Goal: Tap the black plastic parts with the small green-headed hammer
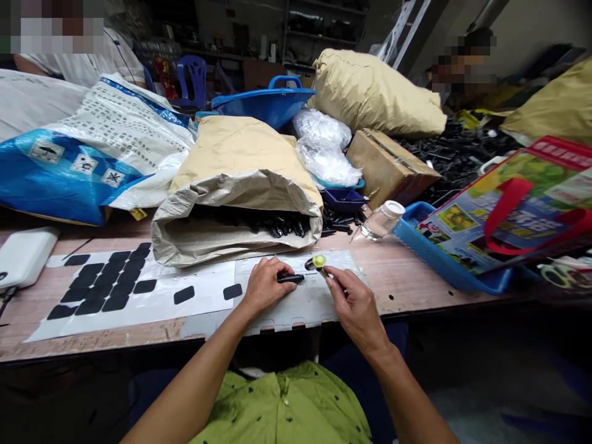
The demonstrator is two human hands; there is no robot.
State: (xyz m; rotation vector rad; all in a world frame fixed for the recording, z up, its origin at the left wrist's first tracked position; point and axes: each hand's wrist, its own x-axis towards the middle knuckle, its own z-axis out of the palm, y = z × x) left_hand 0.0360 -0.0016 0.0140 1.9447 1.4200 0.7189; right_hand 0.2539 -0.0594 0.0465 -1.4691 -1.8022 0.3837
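Observation:
My left hand [269, 285] is closed around a small, slim black piece [290, 279] just above a grey board [277, 316]. Between the fingertips of my right hand [354, 299] is a short stick with a round yellow-green head [319, 261], its exact kind unclear. Beside that head shows a small dark oval spot, too small to name. Behind both hands a large paper sack [250, 145] lies on its side, mouth towards me, with many glossy black pieces [277, 225] inside. Left of my left hand, black rounded patches [184, 295] lie on a white sheet [161, 312].
A clear glass jar [380, 221] and a blue basket [444, 262] holding a colourful bag [513, 209] stand to the right. At left are a white device [28, 256] and a blue-white sack [106, 148]. A carton [388, 166] sits behind. Two people are further back.

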